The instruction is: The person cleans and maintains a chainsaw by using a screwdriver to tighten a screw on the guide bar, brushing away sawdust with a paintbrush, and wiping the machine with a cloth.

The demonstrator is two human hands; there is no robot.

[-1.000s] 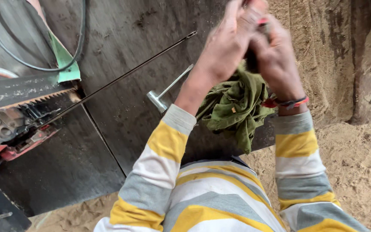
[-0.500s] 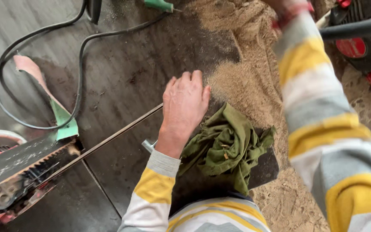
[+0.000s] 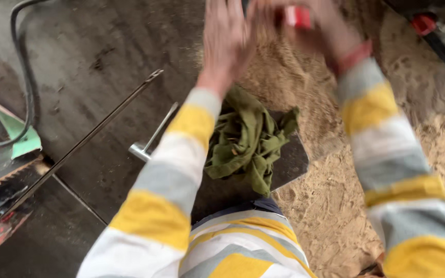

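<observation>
Reaching past the green rag (image 3: 248,141), the right hand (image 3: 310,23) grips a small red object (image 3: 297,16) while the left hand (image 3: 227,38) hovers open beside it, above the sawdust (image 3: 305,87); steadying that object looks next.

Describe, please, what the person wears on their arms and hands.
Both arms are in long sleeves with broad yellow, grey and white stripes. The left hand is bare, with the sleeve cuff at the wrist. The right hand, blurred, is bare too, with a red band round its wrist.
</observation>
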